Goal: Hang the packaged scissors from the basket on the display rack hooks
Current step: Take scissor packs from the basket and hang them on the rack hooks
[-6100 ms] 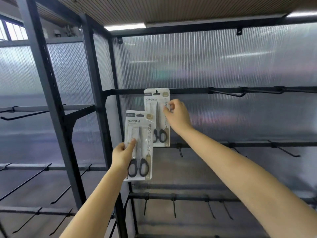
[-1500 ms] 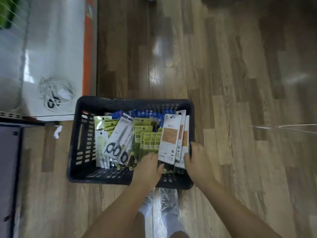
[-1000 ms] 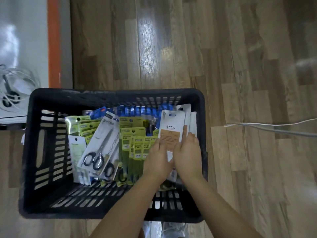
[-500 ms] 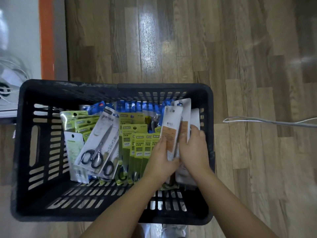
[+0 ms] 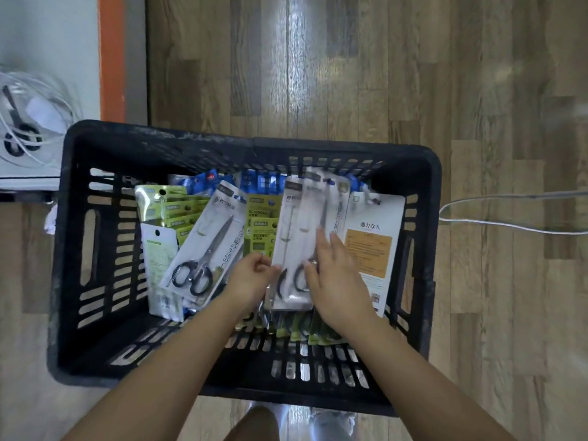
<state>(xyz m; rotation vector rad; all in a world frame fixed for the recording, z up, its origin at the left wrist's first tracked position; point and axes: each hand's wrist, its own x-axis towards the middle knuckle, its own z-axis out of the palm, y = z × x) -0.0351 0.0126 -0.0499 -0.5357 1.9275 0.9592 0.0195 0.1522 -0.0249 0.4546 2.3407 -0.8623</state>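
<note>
Holding scissor packs (image 5: 294, 243), black basket (image 5: 241, 148), hands (image 5: 334, 275)

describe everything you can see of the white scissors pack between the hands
The white scissors pack is a long card under clear plastic with dark print and black-handled scissors, handles toward the person. It stands tilted in the black basket, over the green packs. The left hand pinches its edge; the right hand lies across it.

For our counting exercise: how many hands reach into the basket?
2. The left hand pinches the white scissors pack at its left edge; the right hand rests on its front.
</note>
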